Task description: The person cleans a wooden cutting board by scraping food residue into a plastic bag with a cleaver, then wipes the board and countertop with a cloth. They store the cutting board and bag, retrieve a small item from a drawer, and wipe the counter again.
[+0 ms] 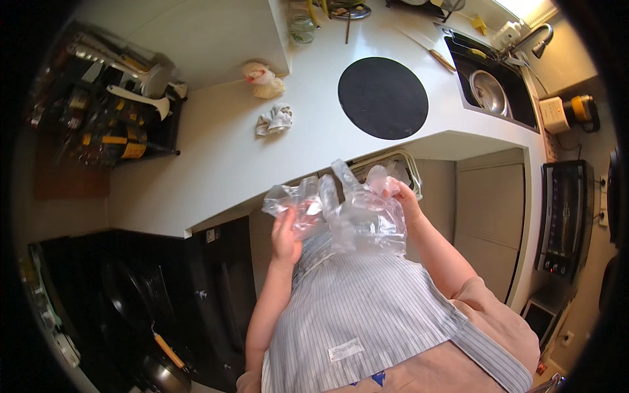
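Two clear plastic disposable gloves hang in front of the striped apron [363,304]. My left hand [286,238] pinches a crumpled clear plastic glove [309,211], which partly covers its fingers. My right hand [405,199] grips the second plastic glove [371,221] near its thumb; its finger tubes point up towards the counter edge and its cuff hangs lower. The gloves lie close together, and where one ends and the other begins is blurred. Behind them, below the counter, a pale-rimmed bin [415,172] is partly hidden.
On the white counter [211,162] lie a round black mat [383,98], a crumpled cloth [274,119], a knotted plastic bag [264,80] and a wooden-handled knife [442,60] beside the sink [464,88]. A bottle rack [118,113] stands left; pans [167,373] sit lower left.
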`<state>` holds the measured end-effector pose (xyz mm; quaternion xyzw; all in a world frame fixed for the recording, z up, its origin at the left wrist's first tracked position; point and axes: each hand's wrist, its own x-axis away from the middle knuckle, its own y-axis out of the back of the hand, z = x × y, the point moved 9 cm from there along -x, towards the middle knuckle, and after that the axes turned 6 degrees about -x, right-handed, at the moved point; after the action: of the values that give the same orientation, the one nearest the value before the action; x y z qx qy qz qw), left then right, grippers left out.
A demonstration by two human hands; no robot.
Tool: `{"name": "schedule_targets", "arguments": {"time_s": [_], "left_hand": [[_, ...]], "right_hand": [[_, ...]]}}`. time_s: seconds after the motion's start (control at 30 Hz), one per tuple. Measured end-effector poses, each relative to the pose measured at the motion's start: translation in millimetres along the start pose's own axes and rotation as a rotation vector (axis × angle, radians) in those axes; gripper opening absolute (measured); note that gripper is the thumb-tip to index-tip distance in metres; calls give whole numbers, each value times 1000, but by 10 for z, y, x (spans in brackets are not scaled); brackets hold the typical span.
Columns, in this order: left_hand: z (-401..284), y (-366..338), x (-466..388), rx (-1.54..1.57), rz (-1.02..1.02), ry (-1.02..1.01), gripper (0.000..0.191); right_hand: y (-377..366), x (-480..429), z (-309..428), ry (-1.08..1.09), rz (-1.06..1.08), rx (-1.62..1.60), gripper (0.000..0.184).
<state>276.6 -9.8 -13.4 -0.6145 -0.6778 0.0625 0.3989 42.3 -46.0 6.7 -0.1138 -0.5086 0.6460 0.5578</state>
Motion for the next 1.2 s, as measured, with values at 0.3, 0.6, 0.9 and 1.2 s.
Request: {"name": "schedule_targets", "arguments": {"time_s": [0.3,0.6,0.9,1.2], "left_hand": [[-20,-559,519,-84,162,-205,55],[60,148,1356,-211,-284,-446,40],[566,1035,3010,291,-476,-609,50],[1348,1637,4999,-75,-1045,-869,55]], "right_hand": [[-579,-124,-203,-114,245,403,18],[-891,123,-1000,-530,214,233,46],[-1553,706,-1325,165,125,1077,18],[-2004,2814,-3335,328,1167,2083,20]]}}
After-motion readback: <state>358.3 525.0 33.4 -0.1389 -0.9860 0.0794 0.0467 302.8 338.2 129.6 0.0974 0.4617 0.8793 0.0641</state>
